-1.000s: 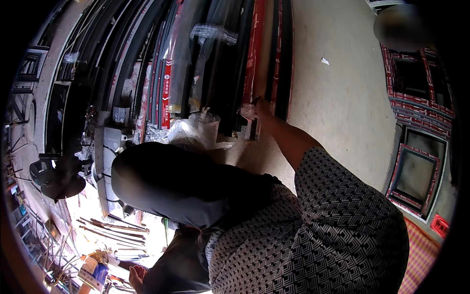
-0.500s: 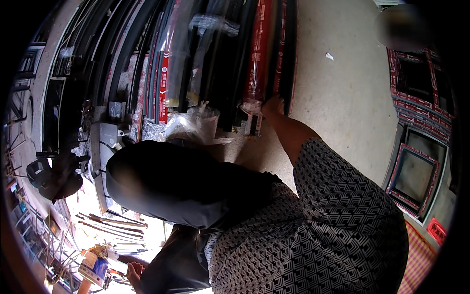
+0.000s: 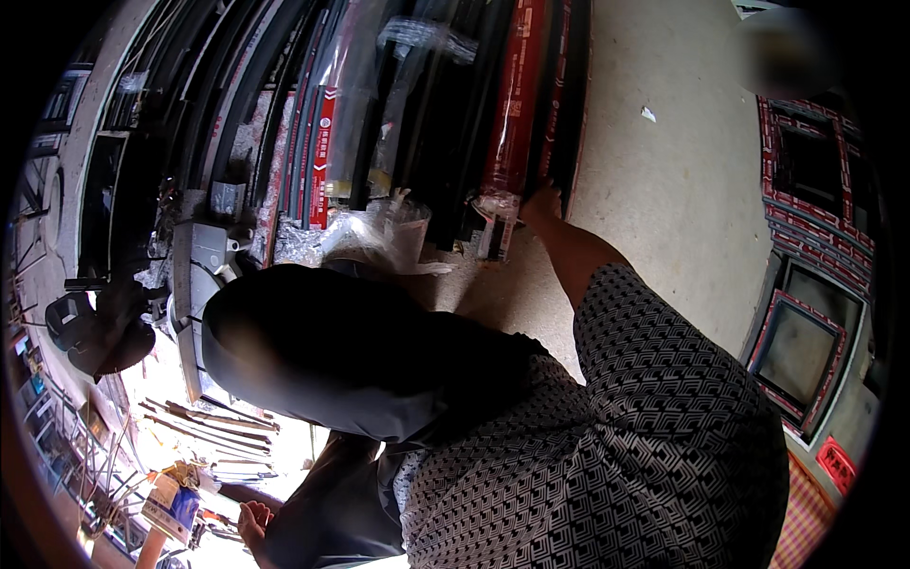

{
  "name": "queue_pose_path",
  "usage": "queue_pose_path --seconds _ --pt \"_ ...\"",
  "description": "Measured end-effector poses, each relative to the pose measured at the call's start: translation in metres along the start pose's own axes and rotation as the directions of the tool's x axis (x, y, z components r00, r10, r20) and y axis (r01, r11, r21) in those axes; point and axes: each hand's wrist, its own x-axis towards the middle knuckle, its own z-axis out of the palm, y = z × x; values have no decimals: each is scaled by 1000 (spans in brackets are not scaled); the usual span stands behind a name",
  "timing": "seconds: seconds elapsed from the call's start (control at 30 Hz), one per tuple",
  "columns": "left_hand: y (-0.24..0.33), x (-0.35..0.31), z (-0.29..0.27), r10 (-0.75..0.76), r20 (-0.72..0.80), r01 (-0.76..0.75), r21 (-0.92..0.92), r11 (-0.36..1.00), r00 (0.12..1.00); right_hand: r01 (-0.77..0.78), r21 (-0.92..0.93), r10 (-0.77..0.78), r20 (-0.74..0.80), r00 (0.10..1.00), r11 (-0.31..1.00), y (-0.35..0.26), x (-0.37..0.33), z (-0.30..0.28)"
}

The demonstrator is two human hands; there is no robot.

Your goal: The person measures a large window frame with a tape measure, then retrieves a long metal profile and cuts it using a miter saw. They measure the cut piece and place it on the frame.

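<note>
- The right hand (image 3: 542, 203) is at the near end of a dark bar with a red strip (image 3: 553, 128), at the row's right side; whether it pinches, I cannot tell.
- The left hand (image 3: 254, 521) looks loosely spread, holding nothing visible.
- A one-handed pull could snag the wrapped red bar (image 3: 513, 119) close beside, or scratch a surface.
- Counted: two hands, one wrapped red bar, one paper scrap (image 3: 648, 115); dark bars overlap too much.
</note>
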Motion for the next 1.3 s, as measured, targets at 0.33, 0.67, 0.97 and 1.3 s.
queue_pose_path --seconds 0.33,0.67,0.97,1.3 --pt "-6 -6 -9 11 32 -11 -16 1000 999 -25 -25 28 125 992 999 -9 9 -2" --pt "7 -25 5 -52 -134 53 1 999 990 36 -84 -22 168 986 996 -11 15 -3" --pt "0 -6 -5 -119 -1 119 -49 992 993 339 -96 -319 177 931 936 27 64 38" --pt "20 -39 24 -40 -55 36 -69 997 998 290 -233 -264 137 955 928 26 42 9"
